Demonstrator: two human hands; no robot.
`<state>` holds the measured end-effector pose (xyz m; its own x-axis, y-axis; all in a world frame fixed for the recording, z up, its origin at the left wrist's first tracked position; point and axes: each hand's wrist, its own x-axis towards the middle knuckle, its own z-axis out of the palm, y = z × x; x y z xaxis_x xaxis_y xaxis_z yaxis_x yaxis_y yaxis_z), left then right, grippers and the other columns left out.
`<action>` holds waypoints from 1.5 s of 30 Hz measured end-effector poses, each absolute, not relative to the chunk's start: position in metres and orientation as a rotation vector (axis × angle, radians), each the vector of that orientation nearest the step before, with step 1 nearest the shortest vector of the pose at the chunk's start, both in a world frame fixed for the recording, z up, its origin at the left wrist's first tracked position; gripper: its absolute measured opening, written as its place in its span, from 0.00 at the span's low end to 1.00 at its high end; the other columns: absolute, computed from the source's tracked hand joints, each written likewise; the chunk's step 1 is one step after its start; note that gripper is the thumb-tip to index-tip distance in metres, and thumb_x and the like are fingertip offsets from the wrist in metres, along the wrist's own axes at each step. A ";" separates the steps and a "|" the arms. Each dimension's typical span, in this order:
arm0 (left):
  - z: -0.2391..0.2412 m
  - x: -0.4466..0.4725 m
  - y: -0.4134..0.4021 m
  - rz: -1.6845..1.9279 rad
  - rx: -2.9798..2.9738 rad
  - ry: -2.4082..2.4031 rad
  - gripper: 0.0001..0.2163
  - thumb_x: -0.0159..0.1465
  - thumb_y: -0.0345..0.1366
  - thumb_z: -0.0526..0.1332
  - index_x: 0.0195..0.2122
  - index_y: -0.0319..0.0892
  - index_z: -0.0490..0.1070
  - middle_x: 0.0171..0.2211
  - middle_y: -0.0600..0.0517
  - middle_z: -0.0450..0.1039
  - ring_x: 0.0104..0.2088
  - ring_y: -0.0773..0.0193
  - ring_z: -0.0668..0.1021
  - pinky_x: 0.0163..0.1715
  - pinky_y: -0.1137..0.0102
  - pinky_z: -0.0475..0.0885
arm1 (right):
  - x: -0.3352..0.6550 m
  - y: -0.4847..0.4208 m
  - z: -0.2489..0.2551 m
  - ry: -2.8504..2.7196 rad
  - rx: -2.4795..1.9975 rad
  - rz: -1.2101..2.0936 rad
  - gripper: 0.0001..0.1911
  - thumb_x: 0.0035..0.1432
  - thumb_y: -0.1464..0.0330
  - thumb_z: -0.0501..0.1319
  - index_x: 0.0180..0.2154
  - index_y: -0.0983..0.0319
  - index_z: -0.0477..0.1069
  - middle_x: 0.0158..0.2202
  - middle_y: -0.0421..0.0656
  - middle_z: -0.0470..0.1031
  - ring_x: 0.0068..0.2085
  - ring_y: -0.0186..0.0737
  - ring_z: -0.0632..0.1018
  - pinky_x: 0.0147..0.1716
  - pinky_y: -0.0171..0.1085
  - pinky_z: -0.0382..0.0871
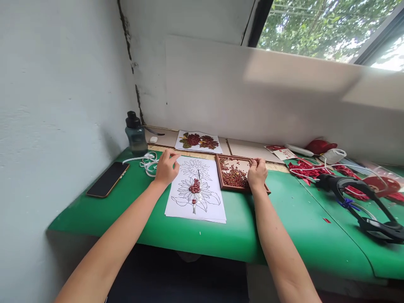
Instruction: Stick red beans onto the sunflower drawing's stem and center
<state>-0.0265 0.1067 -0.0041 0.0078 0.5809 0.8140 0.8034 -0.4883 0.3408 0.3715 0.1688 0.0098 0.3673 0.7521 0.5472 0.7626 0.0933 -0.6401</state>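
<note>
A white sheet (176, 206) with a black line drawing of flowers lies on the green table. Dark red beans (195, 187) cover the middle flower's centre, with a smaller cluster below it. My left hand (166, 168) is over the sheet's upper left edge, fingers partly curled, with the index finger and thumb apart and nothing visible between them. To the right of the sheet is a brown-framed tray (220, 176) of loose reddish-brown beans (235, 176). My right hand (257, 173) is closed at the tray's right side, hiding part of its rim; what its fingers hold is hidden.
Behind the sheet lies a finished-looking bean picture (198, 142). A dark phone (108, 180), a white cable (148, 163) and a bottle (136, 136) are at left. On the right are a black headband-like device (362, 206) and red crinkled material (306, 169). Walls border the table's left and back.
</note>
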 end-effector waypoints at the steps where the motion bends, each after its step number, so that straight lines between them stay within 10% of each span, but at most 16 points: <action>1: -0.004 -0.027 0.107 -1.495 -2.033 -1.450 0.18 0.65 0.26 0.57 0.53 0.43 0.79 0.42 0.44 0.70 0.46 0.51 0.77 0.47 0.55 0.78 | 0.372 0.170 0.009 -1.374 -1.641 -0.011 0.15 0.67 0.59 0.49 0.44 0.59 0.69 0.37 0.50 0.77 0.37 0.51 0.75 0.42 0.46 0.67; 35: -0.005 -0.027 0.102 -1.472 -2.192 -1.566 0.14 0.64 0.26 0.56 0.37 0.43 0.82 0.35 0.49 0.68 0.37 0.59 0.76 0.34 0.63 0.75 | 0.290 0.140 0.010 -1.930 -1.188 0.224 0.14 0.72 0.57 0.54 0.45 0.58 0.71 0.26 0.41 0.75 0.25 0.41 0.74 0.29 0.37 0.63; 45: 0.004 -0.020 0.097 -1.106 -2.757 -1.636 0.21 0.63 0.39 0.67 0.59 0.50 0.78 0.58 0.46 0.72 0.60 0.47 0.74 0.64 0.48 0.71 | 0.254 0.117 0.006 -2.304 -1.092 0.234 0.10 0.73 0.63 0.55 0.47 0.56 0.73 0.31 0.43 0.82 0.28 0.43 0.79 0.31 0.35 0.62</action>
<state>-0.0201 0.0971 0.0041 0.3323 0.8529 0.4026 0.6918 -0.5105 0.5106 0.2544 0.1165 0.0063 -0.5016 0.7549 0.4226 0.6547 0.6505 -0.3850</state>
